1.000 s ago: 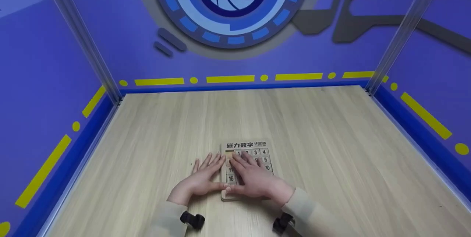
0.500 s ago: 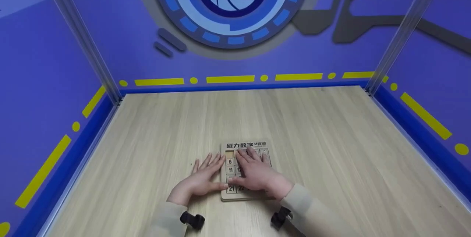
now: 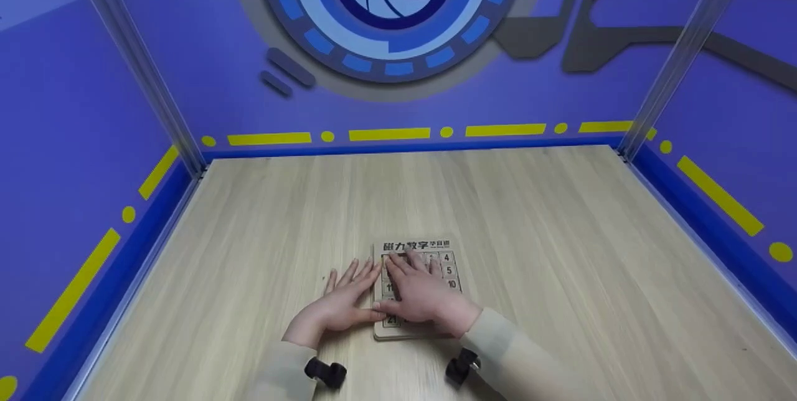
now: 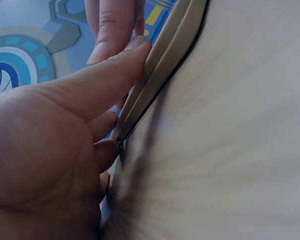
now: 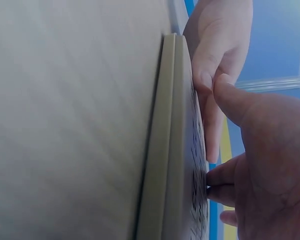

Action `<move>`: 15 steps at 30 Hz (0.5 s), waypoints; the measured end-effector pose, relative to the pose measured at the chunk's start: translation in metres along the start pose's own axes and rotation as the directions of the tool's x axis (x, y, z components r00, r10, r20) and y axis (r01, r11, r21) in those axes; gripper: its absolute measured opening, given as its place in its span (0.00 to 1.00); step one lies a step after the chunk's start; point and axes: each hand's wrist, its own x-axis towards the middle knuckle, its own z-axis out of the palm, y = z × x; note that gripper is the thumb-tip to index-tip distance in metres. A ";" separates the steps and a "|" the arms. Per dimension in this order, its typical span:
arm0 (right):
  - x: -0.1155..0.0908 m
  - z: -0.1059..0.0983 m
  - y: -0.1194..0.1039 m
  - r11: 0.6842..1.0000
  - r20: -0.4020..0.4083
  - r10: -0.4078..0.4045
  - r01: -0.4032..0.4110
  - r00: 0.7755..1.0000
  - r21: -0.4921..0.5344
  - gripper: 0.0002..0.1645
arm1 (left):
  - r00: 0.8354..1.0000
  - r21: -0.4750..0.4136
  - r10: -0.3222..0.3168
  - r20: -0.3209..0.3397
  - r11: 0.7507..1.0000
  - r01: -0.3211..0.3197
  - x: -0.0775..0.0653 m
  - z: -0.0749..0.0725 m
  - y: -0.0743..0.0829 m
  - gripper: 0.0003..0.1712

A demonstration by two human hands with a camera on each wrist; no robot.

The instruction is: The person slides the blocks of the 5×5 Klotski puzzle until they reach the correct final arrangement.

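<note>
A wooden number slide puzzle lies flat on the table, Chinese lettering along its top and numbered tiles such as the 4 tile in its frame. My left hand rests against the puzzle's left side, fingers spread and thumb at the lower left edge. Over the tiles lies my right hand, its extended fingertips touching the upper left ones and hiding most of the grid. In the right wrist view, fingertips of the right hand meet the tile face, and its thumb is close to the left thumb.
The pale wood table stretches around the puzzle. Blue printed panels enclose its back and sides, with metal posts at the rear corners. Each wrist wears a black strap mount.
My right hand first shifted its fingertips rightward, baring a gap at the grid's top left, then moved back left over that corner. The left hand and the puzzle frame stayed put.
</note>
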 end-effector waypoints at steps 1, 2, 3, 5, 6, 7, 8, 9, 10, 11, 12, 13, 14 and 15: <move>0.001 0.000 -0.001 1.000 -0.001 -0.002 0.002 1.000 0.003 0.60 | 1.000 0.002 -0.001 0.000 1.000 0.001 0.000 0.000 0.000 0.57; 0.001 0.001 -0.001 1.000 -0.004 -0.005 0.005 1.000 0.008 0.59 | 1.000 0.004 0.001 0.000 1.000 -0.001 0.001 0.000 0.000 0.57; 0.002 0.001 -0.001 1.000 -0.005 -0.007 0.007 1.000 0.011 0.59 | 1.000 0.006 0.001 -0.001 1.000 -0.001 0.001 0.000 0.000 0.57; 0.002 0.001 0.000 1.000 -0.009 -0.009 0.009 1.000 0.024 0.59 | 1.000 0.015 0.003 -0.002 1.000 -0.003 0.001 0.000 0.000 0.57; 0.001 0.002 0.001 0.999 -0.011 -0.009 0.009 1.000 0.033 0.59 | 1.000 0.018 0.004 -0.003 1.000 -0.004 0.002 0.000 0.000 0.57; 0.001 0.002 0.002 0.999 -0.014 -0.010 0.011 1.000 0.047 0.59 | 1.000 0.020 0.005 -0.003 1.000 -0.005 0.002 -0.001 0.000 0.57; 0.000 0.002 0.004 0.998 -0.017 -0.011 0.012 1.000 0.060 0.59 | 1.000 0.021 0.005 -0.003 1.000 -0.005 0.001 -0.001 0.000 0.57; -0.001 0.001 0.006 0.997 -0.020 -0.013 0.014 1.000 0.074 0.59 | 1.000 0.020 0.004 -0.002 1.000 -0.004 0.001 -0.001 0.000 0.56; -0.003 0.000 0.008 0.996 -0.023 -0.012 0.014 1.000 0.087 0.59 | 1.000 0.019 0.004 -0.002 1.000 -0.004 0.001 0.000 0.000 0.56; -0.005 -0.001 0.011 0.995 -0.028 -0.011 0.013 1.000 0.099 0.58 | 1.000 0.017 0.003 -0.002 1.000 -0.003 0.000 0.000 0.000 0.56; -0.006 -0.003 0.014 0.994 -0.034 -0.007 0.011 0.999 0.108 0.58 | 1.000 0.014 0.002 -0.002 1.000 -0.002 0.000 0.000 0.001 0.56; -0.008 -0.004 0.017 0.993 -0.043 -0.001 0.006 0.999 0.116 0.58 | 1.000 0.012 0.001 -0.003 1.000 -0.001 0.000 0.000 0.001 0.56; -0.010 -0.005 0.020 0.993 -0.049 0.007 -0.001 0.999 0.120 0.58 | 1.000 0.013 -0.002 -0.003 1.000 0.002 -0.001 0.000 0.001 0.56; -0.012 -0.006 0.023 0.992 -0.056 0.018 -0.011 0.998 0.124 0.58 | 1.000 0.013 -0.004 -0.003 1.000 0.004 -0.001 0.000 0.001 0.57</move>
